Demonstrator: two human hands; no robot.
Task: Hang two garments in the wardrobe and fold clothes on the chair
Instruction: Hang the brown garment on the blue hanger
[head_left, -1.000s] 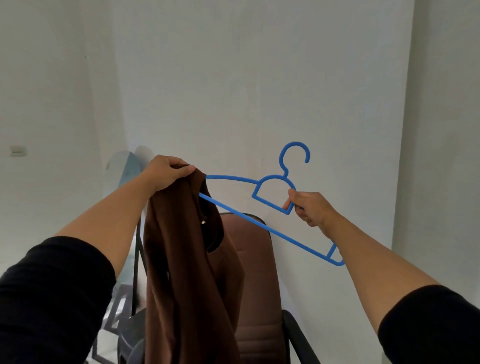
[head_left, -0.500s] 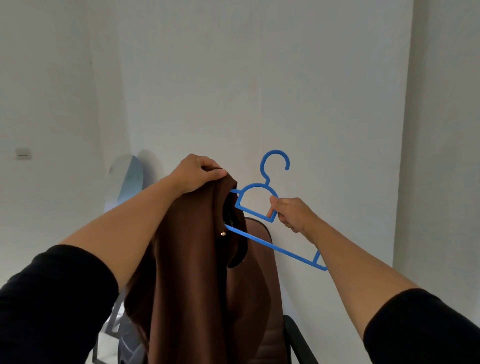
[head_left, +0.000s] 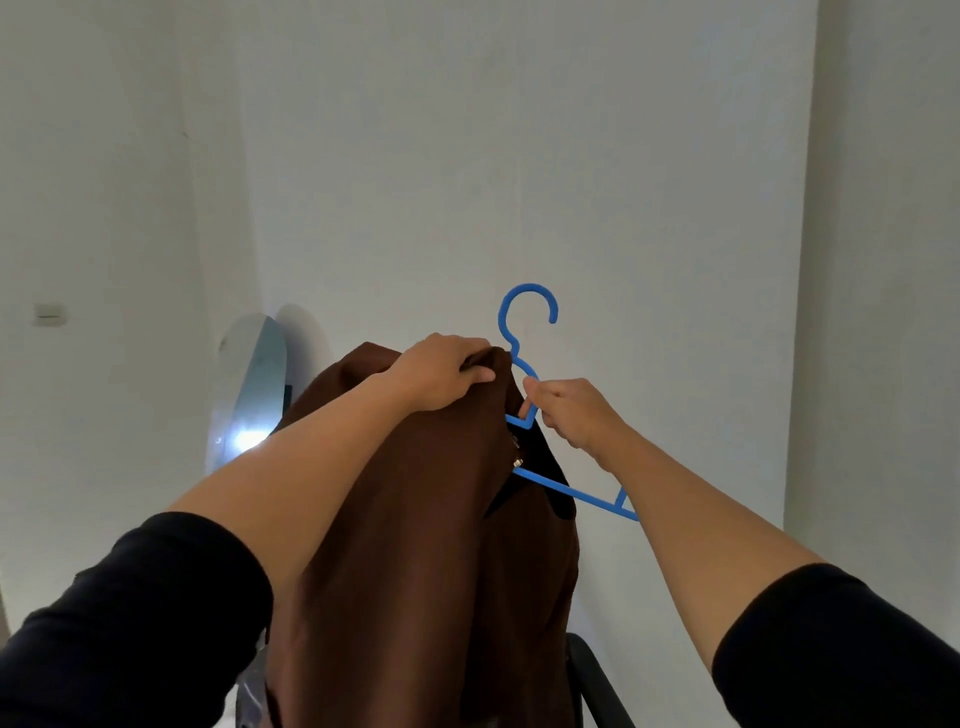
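Observation:
A brown garment (head_left: 426, 545) hangs in front of me, held up at chest height. My left hand (head_left: 441, 371) grips its top edge near the collar. A blue plastic hanger (head_left: 527, 317) sits partly inside the garment: its left arm is hidden under the cloth, while its hook and right arm stick out. My right hand (head_left: 566, 410) pinches the hanger at the neck piece just below the hook. The chair is almost wholly hidden behind the garment; only a dark armrest (head_left: 597, 680) shows at the bottom.
White walls fill the view ahead and to both sides. A tall arched mirror (head_left: 249, 395) leans in the left corner. A light switch (head_left: 49, 313) sits on the left wall. No wardrobe is in view.
The hanger's left arm has slid further into the garment. Both hands have come closer together and moved toward the centre, and the garment now covers the chair back.

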